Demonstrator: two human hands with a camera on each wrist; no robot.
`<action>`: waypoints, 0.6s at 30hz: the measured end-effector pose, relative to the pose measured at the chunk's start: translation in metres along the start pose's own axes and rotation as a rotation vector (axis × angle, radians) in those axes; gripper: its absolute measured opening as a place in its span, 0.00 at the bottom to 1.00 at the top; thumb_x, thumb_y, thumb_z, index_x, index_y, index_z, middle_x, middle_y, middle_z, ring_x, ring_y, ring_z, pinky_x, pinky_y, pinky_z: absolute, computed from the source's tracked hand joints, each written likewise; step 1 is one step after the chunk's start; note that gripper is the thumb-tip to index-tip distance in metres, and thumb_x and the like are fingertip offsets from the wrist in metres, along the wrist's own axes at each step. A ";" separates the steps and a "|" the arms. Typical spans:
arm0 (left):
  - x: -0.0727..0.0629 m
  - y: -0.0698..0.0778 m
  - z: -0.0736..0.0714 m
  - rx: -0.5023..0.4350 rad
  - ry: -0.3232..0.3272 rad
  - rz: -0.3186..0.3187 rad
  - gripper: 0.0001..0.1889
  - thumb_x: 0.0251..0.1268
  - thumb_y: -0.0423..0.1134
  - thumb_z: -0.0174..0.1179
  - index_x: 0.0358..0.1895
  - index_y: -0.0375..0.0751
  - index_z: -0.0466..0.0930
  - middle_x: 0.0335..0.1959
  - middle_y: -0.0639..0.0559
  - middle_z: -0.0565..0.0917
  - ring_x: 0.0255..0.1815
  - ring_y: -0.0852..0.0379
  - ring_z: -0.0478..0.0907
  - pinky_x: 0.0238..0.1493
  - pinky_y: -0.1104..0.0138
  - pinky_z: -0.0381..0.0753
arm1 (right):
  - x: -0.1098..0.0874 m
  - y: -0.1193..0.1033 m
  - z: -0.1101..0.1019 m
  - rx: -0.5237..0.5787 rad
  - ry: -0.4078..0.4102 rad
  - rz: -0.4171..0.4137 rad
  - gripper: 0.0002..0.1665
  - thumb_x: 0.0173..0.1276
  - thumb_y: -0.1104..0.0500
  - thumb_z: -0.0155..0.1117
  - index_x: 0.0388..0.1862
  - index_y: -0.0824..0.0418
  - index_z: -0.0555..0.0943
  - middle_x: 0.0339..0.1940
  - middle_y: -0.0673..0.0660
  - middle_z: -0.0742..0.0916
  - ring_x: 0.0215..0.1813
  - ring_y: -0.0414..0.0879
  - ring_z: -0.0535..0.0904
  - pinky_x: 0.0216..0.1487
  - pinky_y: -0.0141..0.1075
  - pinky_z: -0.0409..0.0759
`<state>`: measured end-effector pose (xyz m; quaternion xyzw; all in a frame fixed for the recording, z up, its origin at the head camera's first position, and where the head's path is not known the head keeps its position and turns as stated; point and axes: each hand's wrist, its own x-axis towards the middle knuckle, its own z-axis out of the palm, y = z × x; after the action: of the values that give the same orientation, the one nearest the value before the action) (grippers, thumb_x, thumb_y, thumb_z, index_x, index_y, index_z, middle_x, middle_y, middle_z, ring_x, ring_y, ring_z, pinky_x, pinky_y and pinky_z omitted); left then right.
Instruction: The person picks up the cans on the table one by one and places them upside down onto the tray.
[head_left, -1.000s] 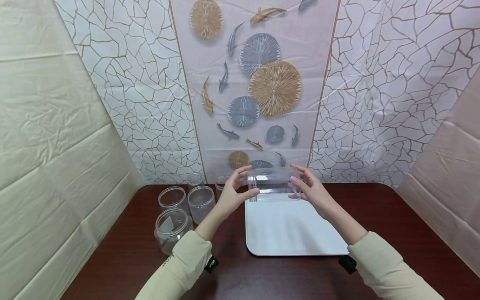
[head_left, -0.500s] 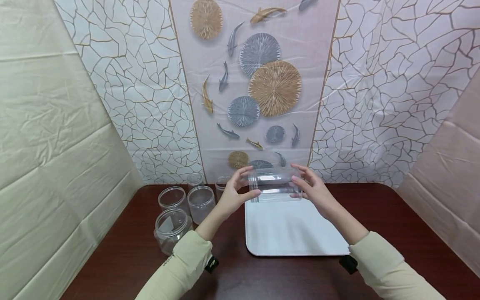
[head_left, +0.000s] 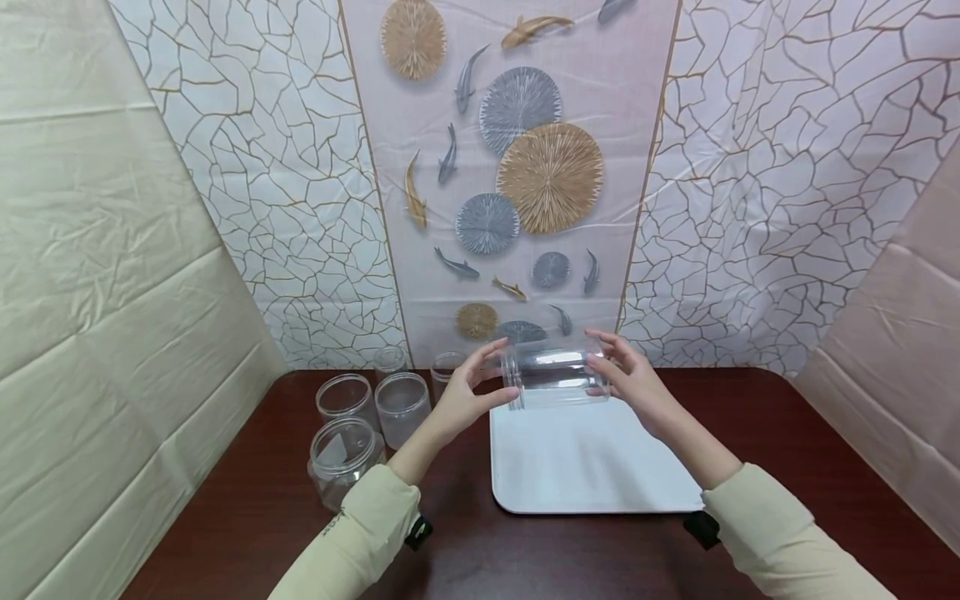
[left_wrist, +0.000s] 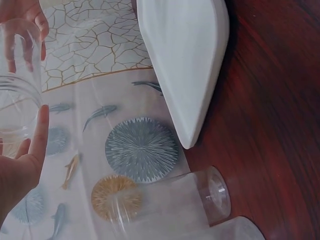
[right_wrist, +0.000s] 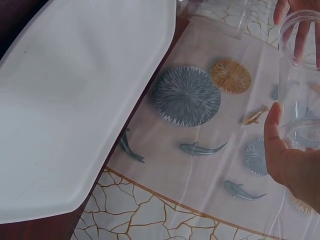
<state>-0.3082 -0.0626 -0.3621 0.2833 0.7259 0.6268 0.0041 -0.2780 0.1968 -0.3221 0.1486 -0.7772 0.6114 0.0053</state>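
Observation:
A clear, see-through jar (head_left: 558, 375) lies on its side in the air above the back part of a white tray (head_left: 592, 467). Its threaded mouth points left. My left hand (head_left: 472, 392) grips the mouth end, thumb at the front and fingers behind. Around the base end curl the fingers of my right hand (head_left: 633, 383). Both wrist views show the jar (left_wrist: 20, 60) between the two hands, partly cut off by the frame edge. No lid shows on the jar's mouth.
Several clear open jars stand on the dark red table at the left, among them a wide jar (head_left: 345, 458) in front and a frosted-looking jar (head_left: 402, 408) behind it. A patterned cloth (head_left: 540, 167) hangs at the back.
Both hands have shifted slightly right and down with the jar, which now tilts a little more. The tray and the standing jars have not moved.

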 end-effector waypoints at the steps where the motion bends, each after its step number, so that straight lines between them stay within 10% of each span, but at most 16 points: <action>1: 0.000 -0.001 0.000 0.002 -0.011 0.002 0.37 0.59 0.41 0.65 0.71 0.54 0.59 0.69 0.44 0.65 0.65 0.43 0.69 0.62 0.52 0.71 | 0.000 0.001 -0.001 -0.004 -0.001 0.000 0.35 0.74 0.53 0.50 0.74 0.61 0.53 0.61 0.67 0.63 0.67 0.67 0.65 0.47 0.34 0.82; 10: -0.008 -0.014 0.000 0.065 -0.083 -0.008 0.41 0.59 0.42 0.65 0.74 0.54 0.53 0.69 0.41 0.64 0.66 0.41 0.68 0.54 0.56 0.78 | 0.001 0.008 -0.006 -0.076 -0.002 0.008 0.35 0.73 0.52 0.51 0.74 0.60 0.55 0.59 0.66 0.66 0.46 0.36 0.74 0.44 0.33 0.82; 18: -0.014 -0.028 0.006 0.133 -0.027 -0.041 0.35 0.59 0.37 0.65 0.70 0.49 0.61 0.66 0.40 0.68 0.63 0.40 0.70 0.54 0.54 0.77 | 0.002 0.011 -0.011 -0.102 0.022 0.028 0.36 0.74 0.49 0.50 0.75 0.58 0.53 0.66 0.70 0.62 0.60 0.61 0.70 0.46 0.34 0.82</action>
<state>-0.3060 -0.0648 -0.3937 0.2766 0.7713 0.5731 0.0078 -0.2847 0.2090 -0.3297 0.1302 -0.8094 0.5724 0.0128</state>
